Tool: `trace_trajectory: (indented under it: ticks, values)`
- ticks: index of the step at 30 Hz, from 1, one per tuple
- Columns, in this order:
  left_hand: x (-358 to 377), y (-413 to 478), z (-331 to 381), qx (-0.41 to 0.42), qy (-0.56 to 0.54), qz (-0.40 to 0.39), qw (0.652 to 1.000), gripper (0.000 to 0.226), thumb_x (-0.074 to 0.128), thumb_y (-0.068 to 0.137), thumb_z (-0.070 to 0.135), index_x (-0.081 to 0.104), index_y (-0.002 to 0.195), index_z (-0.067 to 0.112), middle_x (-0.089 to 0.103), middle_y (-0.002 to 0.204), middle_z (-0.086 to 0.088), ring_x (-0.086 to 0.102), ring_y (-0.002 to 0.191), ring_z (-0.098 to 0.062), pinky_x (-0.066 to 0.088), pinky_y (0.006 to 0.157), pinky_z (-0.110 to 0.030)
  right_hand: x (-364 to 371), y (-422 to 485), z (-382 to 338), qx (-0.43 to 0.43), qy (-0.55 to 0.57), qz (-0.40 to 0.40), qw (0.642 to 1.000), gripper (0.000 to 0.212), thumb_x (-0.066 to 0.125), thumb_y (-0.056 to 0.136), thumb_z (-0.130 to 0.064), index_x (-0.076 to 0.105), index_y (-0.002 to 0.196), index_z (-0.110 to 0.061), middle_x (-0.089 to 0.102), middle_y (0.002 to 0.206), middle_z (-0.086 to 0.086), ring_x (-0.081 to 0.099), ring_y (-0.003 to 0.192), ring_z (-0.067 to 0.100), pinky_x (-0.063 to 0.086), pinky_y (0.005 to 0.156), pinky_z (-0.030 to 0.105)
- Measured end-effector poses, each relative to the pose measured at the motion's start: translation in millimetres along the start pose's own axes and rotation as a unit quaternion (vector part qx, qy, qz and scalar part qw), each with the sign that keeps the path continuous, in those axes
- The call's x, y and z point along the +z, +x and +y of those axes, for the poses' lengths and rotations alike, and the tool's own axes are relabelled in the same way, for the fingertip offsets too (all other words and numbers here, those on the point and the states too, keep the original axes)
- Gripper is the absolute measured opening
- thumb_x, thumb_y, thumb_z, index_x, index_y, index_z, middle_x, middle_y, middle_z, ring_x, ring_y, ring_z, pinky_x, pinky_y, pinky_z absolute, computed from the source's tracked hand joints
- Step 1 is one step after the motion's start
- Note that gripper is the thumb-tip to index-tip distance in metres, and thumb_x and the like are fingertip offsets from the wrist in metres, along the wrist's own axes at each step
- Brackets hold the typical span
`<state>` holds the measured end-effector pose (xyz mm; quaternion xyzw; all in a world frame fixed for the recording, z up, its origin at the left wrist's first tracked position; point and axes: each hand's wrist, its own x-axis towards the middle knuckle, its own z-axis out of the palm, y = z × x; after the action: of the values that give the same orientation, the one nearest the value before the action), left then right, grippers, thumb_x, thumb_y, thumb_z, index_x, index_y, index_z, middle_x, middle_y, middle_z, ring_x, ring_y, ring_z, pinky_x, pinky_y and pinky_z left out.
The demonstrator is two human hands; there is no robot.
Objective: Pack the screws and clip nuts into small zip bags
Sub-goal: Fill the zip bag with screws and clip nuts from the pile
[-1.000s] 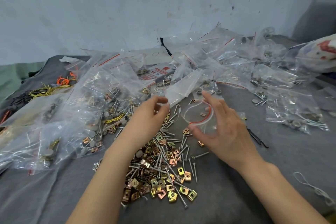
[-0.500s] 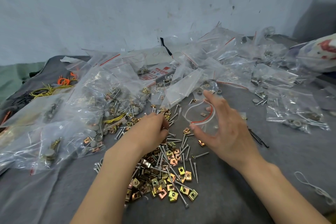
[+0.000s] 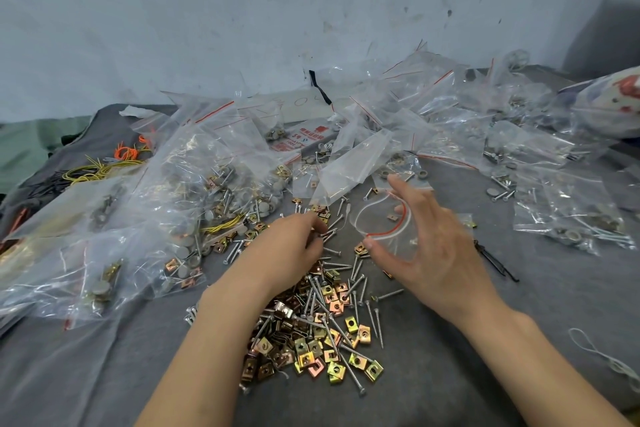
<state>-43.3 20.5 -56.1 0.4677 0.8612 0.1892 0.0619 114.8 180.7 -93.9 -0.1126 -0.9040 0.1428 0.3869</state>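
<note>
A heap of brass-coloured clip nuts [image 3: 313, 347] mixed with long silver screws [image 3: 349, 291] lies on the grey cloth in front of me. My right hand [image 3: 433, 253] holds a small clear zip bag [image 3: 384, 225] with a red-lined mouth spread open between thumb and fingers; one clip nut shows inside it. My left hand [image 3: 291, 250] is down on the far edge of the heap, its fingertips pinched together among the screws. What it pinches is hidden by the fingers.
Many clear zip bags [image 3: 214, 184] holding hardware pile up at left and along the back, more at right [image 3: 568, 211]. Yellow and orange wire ties [image 3: 104, 166] lie far left. A black tie [image 3: 495, 263] and a white loop [image 3: 602, 354] lie right. A wall stands behind.
My left hand has come down from near the bag's mouth to the far edge of the heap and closed its fingertips there. The right hand has kept the bag open in place.
</note>
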Motion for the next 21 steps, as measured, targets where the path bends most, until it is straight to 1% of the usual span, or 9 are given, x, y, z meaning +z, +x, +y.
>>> trace_trajectory:
  ticks: [2, 3, 5, 7, 10, 13, 16, 19, 21]
  values:
    - [-1, -1, 0, 0.001, -0.024, 0.019, 1.0, 0.022, 0.05, 0.101, 0.025, 0.06, 0.12, 0.026, 0.065, 0.093, 0.011, 0.059, 0.071, -0.003, 0.043, 0.061, -0.02, 0, 0, 0, 0.001, 0.0, 0.001, 1.0, 0.078, 0.057, 0.088, -0.06, 0.028, 0.152, -0.027, 0.05, 0.135, -0.008, 0.057, 0.11, 0.013, 0.032, 0.094, 0.024]
    - [-2, -1, 0, 0.003, -0.036, 0.029, 0.999, 0.024, 0.049, 0.102, 0.026, 0.061, 0.123, 0.025, 0.067, 0.099, 0.009, 0.061, 0.076, -0.004, 0.045, 0.065, -0.02, 0, 0, 0, 0.002, 0.0, 0.003, 1.0, 0.078, 0.057, 0.087, -0.06, 0.028, 0.152, -0.027, 0.05, 0.134, -0.008, 0.057, 0.109, 0.014, 0.033, 0.094, 0.025]
    - [-3, 0, 2, 0.013, -0.063, 0.047, 0.997, 0.029, 0.051, 0.102, 0.025, 0.061, 0.13, 0.023, 0.067, 0.117, 0.006, 0.062, 0.098, -0.006, 0.045, 0.083, -0.018, 0, 0, 0, 0.003, -0.001, 0.007, 1.0, 0.078, 0.057, 0.087, -0.06, 0.028, 0.151, -0.027, 0.051, 0.134, -0.007, 0.058, 0.109, 0.015, 0.036, 0.094, 0.027]
    - [-5, 0, 4, 0.023, -0.089, 0.062, 0.994, 0.033, 0.053, 0.102, 0.022, 0.059, 0.134, 0.022, 0.065, 0.121, 0.006, 0.058, 0.104, -0.005, 0.041, 0.088, -0.014, 0, 0, -1, 0.002, -0.002, 0.007, 1.0, 0.078, 0.057, 0.087, -0.06, 0.028, 0.152, -0.028, 0.051, 0.134, -0.007, 0.057, 0.108, 0.014, 0.036, 0.094, 0.028]
    - [-8, -2, 7, 0.023, -0.134, 0.09, 0.987, 0.028, 0.053, 0.102, 0.027, 0.063, 0.128, 0.023, 0.068, 0.109, 0.011, 0.061, 0.096, -0.001, 0.045, 0.08, -0.01, 1, 0, -1, 0.002, -0.002, 0.003, 1.0, 0.078, 0.056, 0.088, -0.061, 0.027, 0.152, -0.029, 0.049, 0.136, -0.009, 0.056, 0.109, 0.012, 0.036, 0.095, 0.028]
    - [-10, -3, 10, 0.018, -0.177, 0.106, 0.978, 0.026, 0.049, 0.103, 0.033, 0.068, 0.118, 0.024, 0.07, 0.094, 0.012, 0.064, 0.085, -0.003, 0.053, 0.075, -0.024, 1, 0, 0, 0.0, -0.004, 0.005, 1.0, 0.078, 0.055, 0.088, -0.062, 0.026, 0.153, -0.029, 0.049, 0.136, -0.009, 0.056, 0.108, 0.013, 0.035, 0.095, 0.027]
    - [-12, -2, 16, 0.013, -0.254, 0.105, 0.961, 0.023, 0.049, 0.103, 0.029, 0.07, 0.112, 0.025, 0.07, 0.084, 0.012, 0.064, 0.079, 0.001, 0.046, 0.062, -0.015, 1, 0, 0, -0.002, -0.004, 0.007, 1.0, 0.078, 0.055, 0.088, -0.062, 0.026, 0.152, -0.029, 0.05, 0.136, -0.008, 0.058, 0.108, 0.014, 0.038, 0.095, 0.029]
    - [-14, -3, 24, 0.025, -0.309, 0.098, 0.946, 0.017, 0.056, 0.1, 0.026, 0.071, 0.107, 0.029, 0.073, 0.087, 0.009, 0.067, 0.08, 0.0, 0.048, 0.067, -0.011, 1, 1, -1, -0.002, -0.005, 0.007, 1.0, 0.079, 0.055, 0.087, -0.063, 0.027, 0.152, -0.029, 0.049, 0.137, -0.008, 0.057, 0.11, 0.014, 0.036, 0.095, 0.027]
    - [-14, -2, 30, 0.032, -0.324, 0.093, 0.941, 0.013, 0.062, 0.097, 0.024, 0.071, 0.104, 0.03, 0.074, 0.088, 0.011, 0.068, 0.082, -0.003, 0.052, 0.072, -0.014, 0, 1, -1, -0.002, -0.005, 0.004, 1.0, 0.079, 0.056, 0.087, -0.063, 0.027, 0.153, -0.028, 0.049, 0.138, -0.008, 0.058, 0.111, 0.015, 0.038, 0.096, 0.029]
